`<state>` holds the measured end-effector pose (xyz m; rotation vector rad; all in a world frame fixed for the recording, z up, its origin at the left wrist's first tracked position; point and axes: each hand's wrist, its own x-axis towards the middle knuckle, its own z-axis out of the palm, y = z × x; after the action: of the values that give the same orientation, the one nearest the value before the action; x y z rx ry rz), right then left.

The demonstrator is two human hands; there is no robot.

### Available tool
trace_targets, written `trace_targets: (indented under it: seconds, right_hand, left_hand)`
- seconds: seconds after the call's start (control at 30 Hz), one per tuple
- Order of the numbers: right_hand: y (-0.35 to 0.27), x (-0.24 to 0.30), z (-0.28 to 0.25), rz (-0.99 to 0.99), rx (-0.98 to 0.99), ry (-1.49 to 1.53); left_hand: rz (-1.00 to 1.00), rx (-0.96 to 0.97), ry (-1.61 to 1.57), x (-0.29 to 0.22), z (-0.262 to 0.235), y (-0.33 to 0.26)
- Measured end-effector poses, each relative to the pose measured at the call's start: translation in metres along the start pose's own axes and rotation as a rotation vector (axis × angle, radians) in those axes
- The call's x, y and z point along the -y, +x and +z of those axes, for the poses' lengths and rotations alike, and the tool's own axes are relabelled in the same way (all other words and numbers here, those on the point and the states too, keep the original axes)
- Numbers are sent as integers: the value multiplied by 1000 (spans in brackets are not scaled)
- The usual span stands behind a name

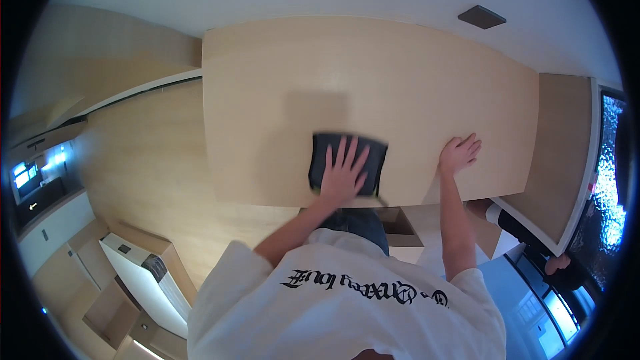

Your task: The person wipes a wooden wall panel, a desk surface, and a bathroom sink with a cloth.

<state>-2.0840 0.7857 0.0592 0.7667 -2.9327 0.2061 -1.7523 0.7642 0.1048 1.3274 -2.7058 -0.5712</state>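
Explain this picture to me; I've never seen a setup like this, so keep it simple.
There is no machine here, just a person in a white shirt using two bare hands. The single picture comes from a wide camera worn on the head, looking down, which is why straight edges bend and the corners go black. Its left is the person's own left.

The wide, pale surface in front is a wooden top. The left hand is spread over a flat black pouch or pad; whether that lies flat or is raised is hard to tell. The right hand is at the right part of the top and shows nothing in its grasp. Beyond the far edge is a dark flat plate.
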Motion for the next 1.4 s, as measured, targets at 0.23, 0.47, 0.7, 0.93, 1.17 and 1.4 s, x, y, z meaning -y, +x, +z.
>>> trace_targets:
  seconds: [0.23, 0.47, 0.7, 0.93, 1.17, 1.4]
  right_hand:
    - [-6, -1, -1, -7, 5, 6]
    - [-5, -4, 7, -42, -32, -32]
    - [-9, -4, 7, -100, -31, -78]
    - [5, -11, 6, -39, 37, 1]
    - [21, -70, -26, -161, 329, 491]
    - [99, -147, -30, -15, 237, 245]
  left_hand:
    - [-39, 48, -9, -18, 6, 0]
    - [-106, -299, 89, 21, 0, 205]
    - [-269, -401, 224, 25, 10, 270]
    - [-297, -349, 112, -74, 37, 133]
    - [-436, -198, 69, -175, 74, -7]
    - [-538, -407, 128, -147, 67, 80]
